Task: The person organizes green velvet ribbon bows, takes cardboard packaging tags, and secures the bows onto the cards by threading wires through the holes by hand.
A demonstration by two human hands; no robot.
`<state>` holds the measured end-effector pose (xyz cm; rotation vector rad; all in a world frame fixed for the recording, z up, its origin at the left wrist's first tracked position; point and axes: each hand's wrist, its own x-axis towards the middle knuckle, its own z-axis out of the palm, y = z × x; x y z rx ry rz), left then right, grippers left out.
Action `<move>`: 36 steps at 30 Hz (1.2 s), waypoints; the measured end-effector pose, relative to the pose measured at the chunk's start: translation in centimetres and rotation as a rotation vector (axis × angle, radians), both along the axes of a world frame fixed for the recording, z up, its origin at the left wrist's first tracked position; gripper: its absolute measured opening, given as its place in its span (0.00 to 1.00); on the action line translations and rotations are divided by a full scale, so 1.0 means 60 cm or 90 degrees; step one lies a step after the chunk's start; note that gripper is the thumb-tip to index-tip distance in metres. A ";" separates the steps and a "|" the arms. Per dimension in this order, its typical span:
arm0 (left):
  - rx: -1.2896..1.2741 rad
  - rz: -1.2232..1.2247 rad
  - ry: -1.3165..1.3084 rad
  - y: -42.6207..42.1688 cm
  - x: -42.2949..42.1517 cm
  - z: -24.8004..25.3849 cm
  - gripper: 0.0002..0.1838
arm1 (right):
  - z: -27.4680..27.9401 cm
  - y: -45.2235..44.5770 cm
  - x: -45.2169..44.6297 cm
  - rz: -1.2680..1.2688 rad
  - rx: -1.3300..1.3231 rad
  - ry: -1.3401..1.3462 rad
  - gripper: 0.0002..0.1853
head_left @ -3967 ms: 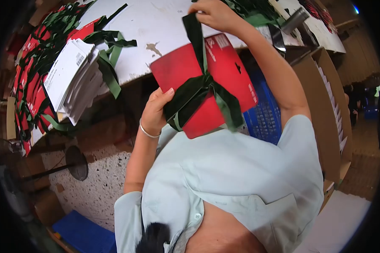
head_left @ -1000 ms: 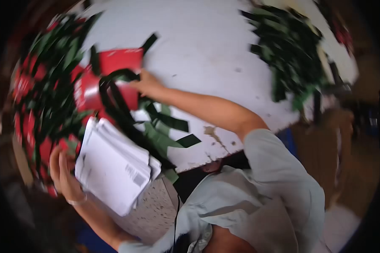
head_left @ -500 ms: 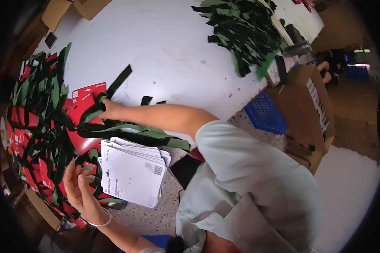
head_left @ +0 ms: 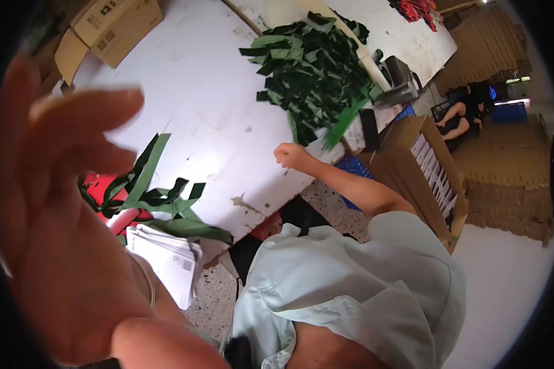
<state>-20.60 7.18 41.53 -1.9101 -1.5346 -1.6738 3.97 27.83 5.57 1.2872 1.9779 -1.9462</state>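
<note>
My left hand (head_left: 74, 246) is raised close to the camera at the left, large and blurred. Its fingers are bent but apart, with nothing seen between them. Over the near edge of the white table my right hand (head_left: 292, 155) has its fingers curled in; whether anything is inside is hidden. Beyond it lies a heap of dark green ribbon strips (head_left: 314, 74). Green ribbon strips (head_left: 166, 200) and red cards (head_left: 104, 184) lie partly behind my left hand. A stack of white printed cards (head_left: 166, 258) sits at the table edge beside my left wrist.
A cardboard box (head_left: 114, 31) stands at the far left of the white table (head_left: 197, 86). To the right are a grey metal tool (head_left: 401, 83), an open carton (head_left: 406, 154) of white packs and a blue crate (head_left: 354, 169). A person (head_left: 465, 120) sits farther back.
My right hand has left the ribbons and red cards and moved right, toward the heap. My left hand has risen close to the camera. The view has shifted to the right.
</note>
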 end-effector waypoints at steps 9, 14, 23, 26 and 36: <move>0.106 -0.074 0.128 0.197 0.138 0.104 0.30 | 0.026 0.169 0.183 -0.003 0.319 0.095 0.07; 0.169 -0.108 0.215 0.252 0.160 0.169 0.31 | 0.036 0.214 0.226 -0.019 0.248 0.119 0.04; 0.238 -0.116 0.275 0.251 0.172 0.233 0.31 | 0.059 0.238 0.235 -0.012 0.245 0.071 0.07; 0.236 -0.106 0.282 0.224 0.162 0.241 0.32 | 0.069 0.227 0.219 -0.026 0.240 0.036 0.07; 0.240 -0.065 0.291 0.088 0.053 0.244 0.33 | 0.039 0.132 0.161 0.041 0.337 0.016 0.08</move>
